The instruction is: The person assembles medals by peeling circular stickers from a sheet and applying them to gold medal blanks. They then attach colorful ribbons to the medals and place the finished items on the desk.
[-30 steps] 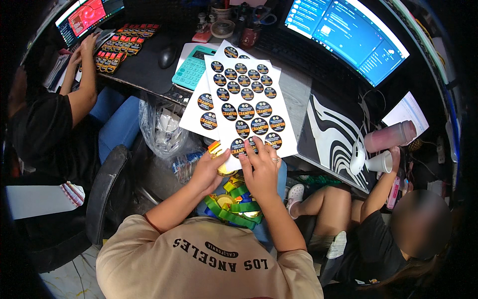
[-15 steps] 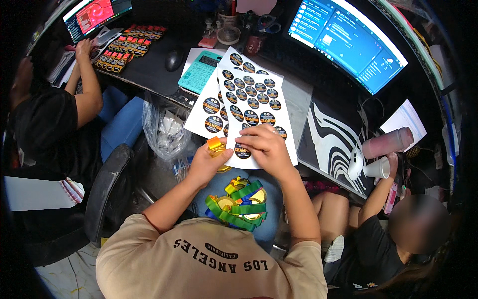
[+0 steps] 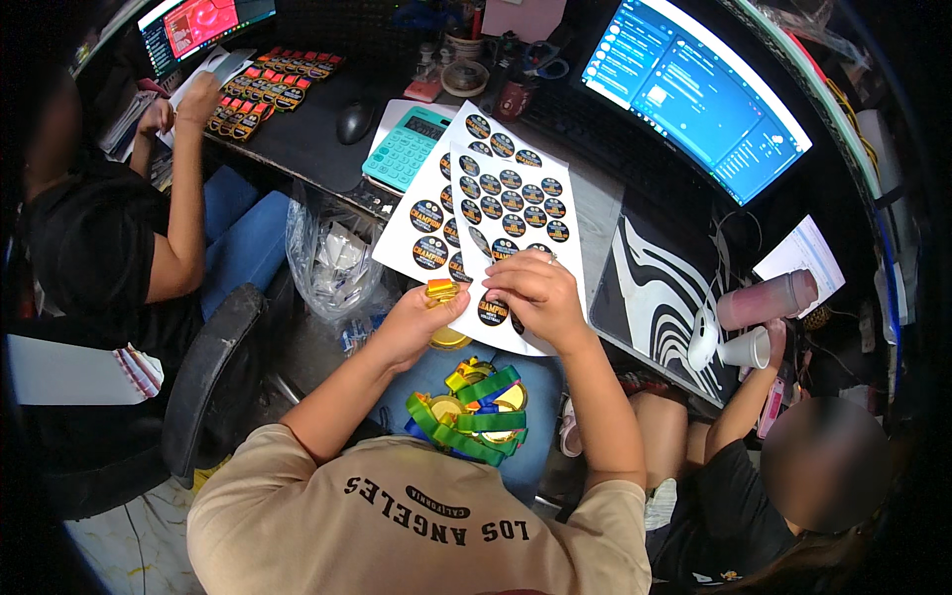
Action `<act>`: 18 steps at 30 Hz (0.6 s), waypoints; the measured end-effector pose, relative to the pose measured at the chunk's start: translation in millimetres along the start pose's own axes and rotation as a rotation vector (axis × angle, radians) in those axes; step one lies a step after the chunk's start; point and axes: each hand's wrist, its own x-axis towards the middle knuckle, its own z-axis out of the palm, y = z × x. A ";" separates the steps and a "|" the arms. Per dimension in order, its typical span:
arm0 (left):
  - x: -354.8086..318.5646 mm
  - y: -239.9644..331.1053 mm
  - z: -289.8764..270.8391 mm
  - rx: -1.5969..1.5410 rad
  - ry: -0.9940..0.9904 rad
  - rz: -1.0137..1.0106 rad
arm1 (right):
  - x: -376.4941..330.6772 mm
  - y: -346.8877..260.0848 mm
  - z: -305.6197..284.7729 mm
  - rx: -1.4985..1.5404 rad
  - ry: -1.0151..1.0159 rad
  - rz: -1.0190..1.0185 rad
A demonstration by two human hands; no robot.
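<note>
My left hand (image 3: 421,322) is closed around a gold medal (image 3: 448,339) with a folded orange-and-yellow ribbon (image 3: 442,291). My right hand (image 3: 535,297) bends over the top white sheet of round black stickers (image 3: 526,198), thumb and fingers pinched together. From its fingertips a round sticker (image 3: 479,243) stands up at a tilt, partly lifted off the sheet. The fingers hide its lower edge. Across my lap lies a pile of gold medals (image 3: 448,408) with green, blue and yellow ribbons (image 3: 481,421).
A second sticker sheet (image 3: 402,260) lies beneath, beside a teal calculator (image 3: 405,149) and a black mouse (image 3: 355,121). Rows of finished-looking medals (image 3: 263,89) lie at far left near a co-worker's hands (image 3: 178,109). At right, another person's hand (image 3: 773,342) touches a white cup (image 3: 746,347).
The sticker under my right fingertips has gone from lying flat to tilted up. My left hand with the medal has shifted slightly right. The left co-worker's hands have moved right.
</note>
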 end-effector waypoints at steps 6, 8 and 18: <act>-1.6 1.8 4.4 -0.047 -0.019 0.001 | -4.4 2.1 2.5 0.006 0.040 0.021; -1.8 1.8 5.4 -0.083 -0.028 0.006 | -7.2 1.5 4.8 -0.006 0.071 0.047; -2.1 -2.4 6.9 -0.052 0.017 -0.006 | -23.2 3.6 16.3 0.021 0.219 0.018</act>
